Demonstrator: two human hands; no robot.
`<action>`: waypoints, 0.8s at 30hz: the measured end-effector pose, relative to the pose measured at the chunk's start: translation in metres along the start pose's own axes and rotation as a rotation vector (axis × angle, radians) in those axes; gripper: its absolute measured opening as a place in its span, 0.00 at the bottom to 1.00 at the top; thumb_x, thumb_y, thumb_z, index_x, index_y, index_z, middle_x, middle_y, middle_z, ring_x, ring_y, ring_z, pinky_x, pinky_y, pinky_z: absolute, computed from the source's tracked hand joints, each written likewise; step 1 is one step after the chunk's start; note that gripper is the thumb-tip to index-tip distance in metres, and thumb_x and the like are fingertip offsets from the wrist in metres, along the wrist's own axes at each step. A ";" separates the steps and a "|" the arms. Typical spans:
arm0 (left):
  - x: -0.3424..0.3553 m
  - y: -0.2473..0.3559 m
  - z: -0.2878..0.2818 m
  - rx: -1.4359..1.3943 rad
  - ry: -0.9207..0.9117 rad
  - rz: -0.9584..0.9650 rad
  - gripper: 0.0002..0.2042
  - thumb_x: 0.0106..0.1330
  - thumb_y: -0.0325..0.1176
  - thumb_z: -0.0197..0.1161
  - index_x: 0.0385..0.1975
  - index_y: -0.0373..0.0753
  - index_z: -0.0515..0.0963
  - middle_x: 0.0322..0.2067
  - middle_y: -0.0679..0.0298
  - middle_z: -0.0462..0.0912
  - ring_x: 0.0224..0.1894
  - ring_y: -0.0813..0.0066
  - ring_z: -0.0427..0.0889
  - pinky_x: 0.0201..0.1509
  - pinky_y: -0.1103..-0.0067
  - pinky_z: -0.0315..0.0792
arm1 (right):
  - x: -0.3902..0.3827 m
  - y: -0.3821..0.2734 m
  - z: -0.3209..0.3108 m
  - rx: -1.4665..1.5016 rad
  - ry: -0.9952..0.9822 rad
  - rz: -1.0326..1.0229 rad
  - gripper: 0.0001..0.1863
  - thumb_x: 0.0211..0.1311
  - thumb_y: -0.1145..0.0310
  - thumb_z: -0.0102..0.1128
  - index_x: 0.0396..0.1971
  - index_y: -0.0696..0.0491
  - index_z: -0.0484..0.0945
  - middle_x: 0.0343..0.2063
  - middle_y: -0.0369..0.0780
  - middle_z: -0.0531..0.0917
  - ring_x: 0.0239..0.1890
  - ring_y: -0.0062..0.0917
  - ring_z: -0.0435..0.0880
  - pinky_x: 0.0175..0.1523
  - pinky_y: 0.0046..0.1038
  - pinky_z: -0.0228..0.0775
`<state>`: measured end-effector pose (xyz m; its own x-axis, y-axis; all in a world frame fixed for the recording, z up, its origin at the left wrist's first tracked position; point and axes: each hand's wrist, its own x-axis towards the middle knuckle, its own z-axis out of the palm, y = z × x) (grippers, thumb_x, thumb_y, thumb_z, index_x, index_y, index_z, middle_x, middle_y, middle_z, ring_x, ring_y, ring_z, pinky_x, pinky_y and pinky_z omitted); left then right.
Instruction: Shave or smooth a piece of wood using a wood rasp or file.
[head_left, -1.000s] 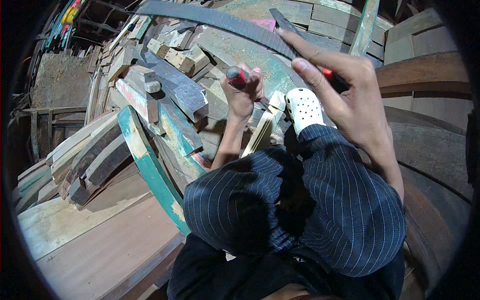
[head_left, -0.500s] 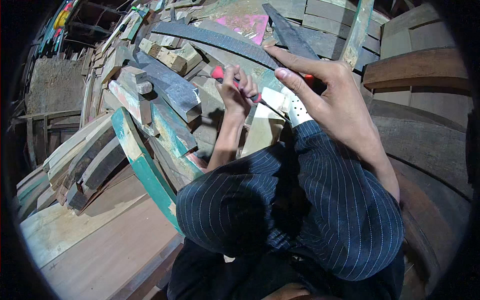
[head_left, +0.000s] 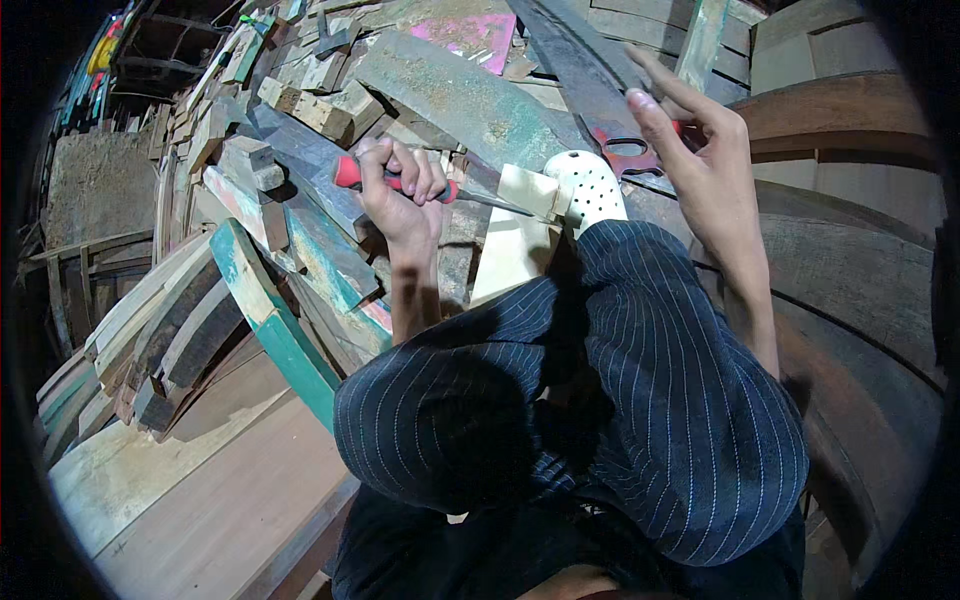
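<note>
My left hand (head_left: 405, 200) is closed around the red and black handle of a screwdriver (head_left: 490, 201). Its thin shank points right, with the tip at a pale wooden block (head_left: 528, 190). Another pale wood piece (head_left: 510, 255) lies under that tip, beside my white perforated shoe (head_left: 590, 190). My right hand (head_left: 705, 150) is raised beyond the shoe, index finger and thumb stretched out. It seems to hold a handsaw (head_left: 600, 55): a bit of red handle shows behind the fingers, and the toothed blade runs up and away. Beneath it lies a second saw with a red handle (head_left: 627, 155).
A worn greenish board (head_left: 450, 95) lies ahead, with a pink sheet (head_left: 470, 38) beyond. Offcuts (head_left: 320, 110) are heaped at the left, near a curved green piece (head_left: 275, 310). Curved brown planks (head_left: 840, 115) are stacked at the right.
My right hand has moved right, and the toothed blade has swung from pointing left to pointing away, over the other saw. My left hand has shifted left with the screwdriver, now lying flatter.
</note>
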<state>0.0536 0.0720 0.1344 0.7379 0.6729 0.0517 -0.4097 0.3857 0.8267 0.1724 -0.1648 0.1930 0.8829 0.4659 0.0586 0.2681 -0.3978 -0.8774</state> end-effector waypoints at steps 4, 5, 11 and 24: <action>-0.014 0.002 -0.001 0.030 0.054 0.029 0.14 0.66 0.33 0.49 0.17 0.45 0.58 0.08 0.71 0.53 0.08 0.84 0.49 0.12 0.84 0.45 | 0.000 0.079 0.009 -0.246 0.177 0.187 0.23 0.64 0.58 0.58 0.54 0.55 0.76 0.14 0.42 0.76 0.18 0.26 0.76 0.29 0.35 0.68; -0.013 -0.004 0.002 0.005 0.042 0.018 0.14 0.66 0.33 0.49 0.17 0.45 0.58 0.09 0.72 0.53 0.08 0.84 0.50 0.12 0.84 0.46 | -0.005 0.116 0.008 -0.327 0.228 0.184 0.22 0.63 0.59 0.59 0.53 0.54 0.77 0.14 0.43 0.73 0.18 0.27 0.73 0.29 0.34 0.66; -0.016 -0.010 0.004 -0.024 0.041 -0.004 0.15 0.68 0.33 0.48 0.17 0.44 0.58 0.09 0.72 0.53 0.08 0.84 0.51 0.12 0.85 0.47 | -0.050 0.244 0.036 -0.484 0.203 0.281 0.19 0.61 0.65 0.58 0.51 0.54 0.76 0.21 0.57 0.77 0.27 0.52 0.79 0.33 0.46 0.67; -0.022 -0.012 0.000 0.019 0.072 -0.016 0.13 0.67 0.34 0.49 0.19 0.45 0.58 0.09 0.72 0.52 0.08 0.84 0.51 0.12 0.85 0.47 | -0.077 0.284 0.079 -0.497 0.134 0.399 0.19 0.61 0.67 0.57 0.49 0.61 0.75 0.40 0.55 0.76 0.46 0.48 0.75 0.48 0.43 0.69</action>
<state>0.0424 0.0523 0.1239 0.7034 0.7108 -0.0010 -0.3877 0.3849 0.8376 0.1501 -0.2510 -0.0989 0.9834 0.1164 -0.1391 0.0273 -0.8532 -0.5209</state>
